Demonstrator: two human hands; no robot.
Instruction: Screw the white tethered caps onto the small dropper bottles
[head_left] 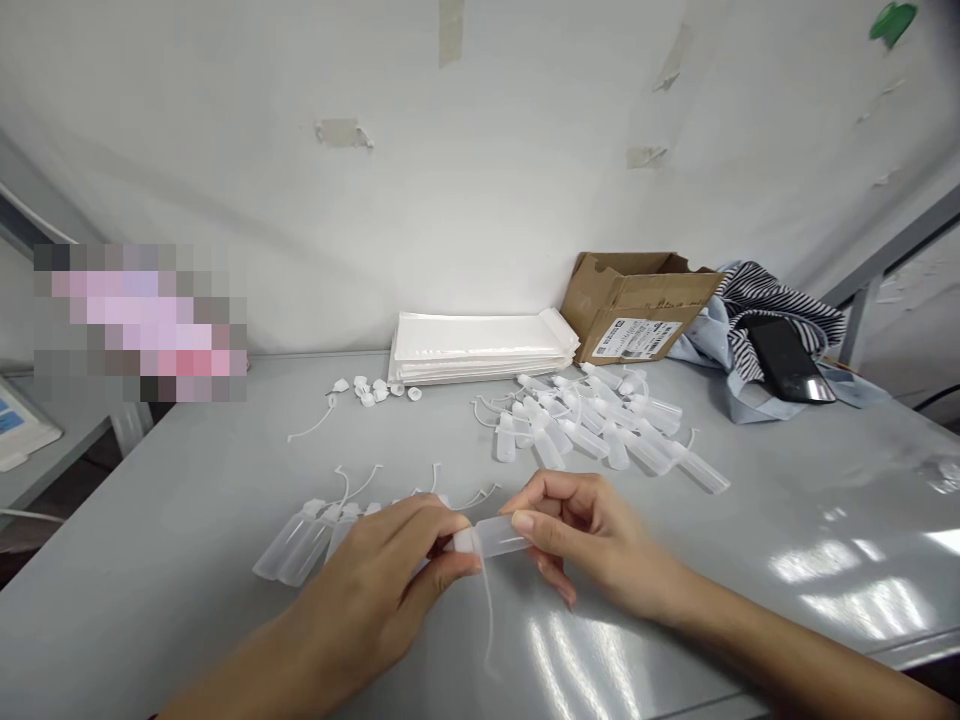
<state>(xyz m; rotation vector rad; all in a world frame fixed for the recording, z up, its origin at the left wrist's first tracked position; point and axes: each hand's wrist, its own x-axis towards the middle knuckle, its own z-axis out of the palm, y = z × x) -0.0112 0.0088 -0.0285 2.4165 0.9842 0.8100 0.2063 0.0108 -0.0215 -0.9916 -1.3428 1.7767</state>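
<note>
Between my two hands a small translucent plastic bottle (501, 537) lies sideways above the grey table. My left hand (397, 565) pinches its white cap (465, 541), from which a thin strap (489, 610) dangles. The bottle's body is gripped by the fingers of my right hand (581, 535). Beside and partly behind my left hand, a row of capped bottles (292, 545) lies on the table, their straps pointing away from me. Farther back on the right is a loose pile of similar bottles (592, 415).
Several loose white caps (367, 390) lie at the back left. Against the wall are a stack of white padded envelopes (480, 345) and an open cardboard box (637, 305). A black phone (787, 360) rests on striped and blue cloth (739, 375). The grey table (750, 580) reflects light.
</note>
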